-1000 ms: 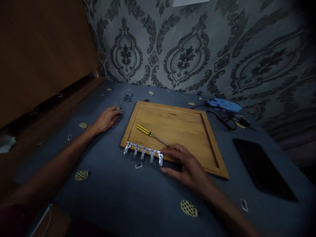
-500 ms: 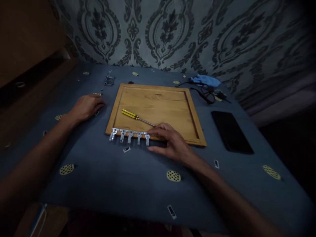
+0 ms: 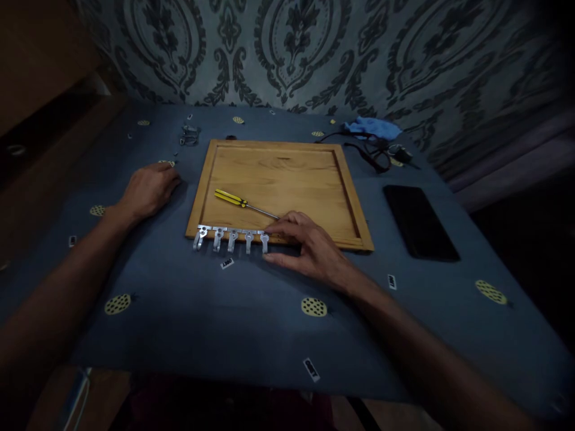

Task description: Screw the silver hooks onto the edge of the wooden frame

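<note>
A silver hook rail [image 3: 233, 232] with several hooks lies along the near edge of a framed wooden board [image 3: 278, 173]. My right hand [image 3: 312, 248] is at the rail's right end, its index finger at the top and its thumb near the tip of the last hook. On the board rests a screwdriver [image 3: 230, 198] with a yellow and black handle, its shaft pointing toward my right fingers, which cover the tip. Left of the board, my left hand [image 3: 150, 188] rests on the table with curled fingers. Whatever may be under those fingers is hidden.
Small metal pieces [image 3: 189, 135] lie at the back left. Behind the board's right corner are eyeglasses [image 3: 372, 158], a blue cloth [image 3: 372, 127] and keys [image 3: 399, 153]. A black phone or tablet [image 3: 421, 222] lies at right. A patterned cloth [image 3: 215, 335] covers the table.
The view has tilted down slightly, so everything sits a little higher or lower in the picture together. Both hands keep their places, and the rail and screwdriver stay on the board.
</note>
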Tool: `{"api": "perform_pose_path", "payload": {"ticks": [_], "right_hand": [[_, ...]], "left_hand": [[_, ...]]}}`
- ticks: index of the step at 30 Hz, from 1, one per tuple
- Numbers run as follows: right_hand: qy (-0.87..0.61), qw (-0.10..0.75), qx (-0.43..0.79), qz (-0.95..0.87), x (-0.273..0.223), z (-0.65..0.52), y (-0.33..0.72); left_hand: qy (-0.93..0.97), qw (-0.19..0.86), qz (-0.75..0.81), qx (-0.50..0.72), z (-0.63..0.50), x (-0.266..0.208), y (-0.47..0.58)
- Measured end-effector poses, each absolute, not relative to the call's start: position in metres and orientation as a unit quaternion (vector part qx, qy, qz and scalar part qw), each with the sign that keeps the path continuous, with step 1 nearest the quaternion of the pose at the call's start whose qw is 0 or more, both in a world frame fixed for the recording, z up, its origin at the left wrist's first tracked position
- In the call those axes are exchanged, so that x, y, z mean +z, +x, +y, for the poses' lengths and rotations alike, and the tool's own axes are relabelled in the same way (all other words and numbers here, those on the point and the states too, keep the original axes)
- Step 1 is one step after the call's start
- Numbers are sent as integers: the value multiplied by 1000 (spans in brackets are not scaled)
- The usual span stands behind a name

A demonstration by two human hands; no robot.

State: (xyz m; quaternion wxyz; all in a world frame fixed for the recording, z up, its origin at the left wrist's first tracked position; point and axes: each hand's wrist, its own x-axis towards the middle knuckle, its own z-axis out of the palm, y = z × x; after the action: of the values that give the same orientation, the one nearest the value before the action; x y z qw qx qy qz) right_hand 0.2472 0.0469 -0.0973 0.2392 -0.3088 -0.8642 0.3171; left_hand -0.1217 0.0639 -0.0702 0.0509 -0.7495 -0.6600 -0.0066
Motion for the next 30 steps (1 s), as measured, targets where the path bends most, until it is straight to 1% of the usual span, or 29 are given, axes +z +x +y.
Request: {"api": "perform_pose_path", "payload": {"ticks": [12,19,22,25,29,30], "right_hand": [[-308,235,312,-868,-100,48,247],[-298,229,294,-879,-98,48,247],[-299,226,292,-880,-97,49,247],[-303,223,288,-881,-96,48,247],[-298,232,286,-880,-96,48,247],[-295,236,287,-880,-96,48,247]], "left_hand": [[-742,4,-667,-69,58,-63,-121],[-725,-53,-671,-147,52,-50,-112],[-737,-91,-646,-178,48,-40,-93],[-767,-156,-594,-187,42,-30,-64],[-811,-222,-509,-185,35,-22,-23],[-820,-241,-490,-169,34,-22,-15]]}}
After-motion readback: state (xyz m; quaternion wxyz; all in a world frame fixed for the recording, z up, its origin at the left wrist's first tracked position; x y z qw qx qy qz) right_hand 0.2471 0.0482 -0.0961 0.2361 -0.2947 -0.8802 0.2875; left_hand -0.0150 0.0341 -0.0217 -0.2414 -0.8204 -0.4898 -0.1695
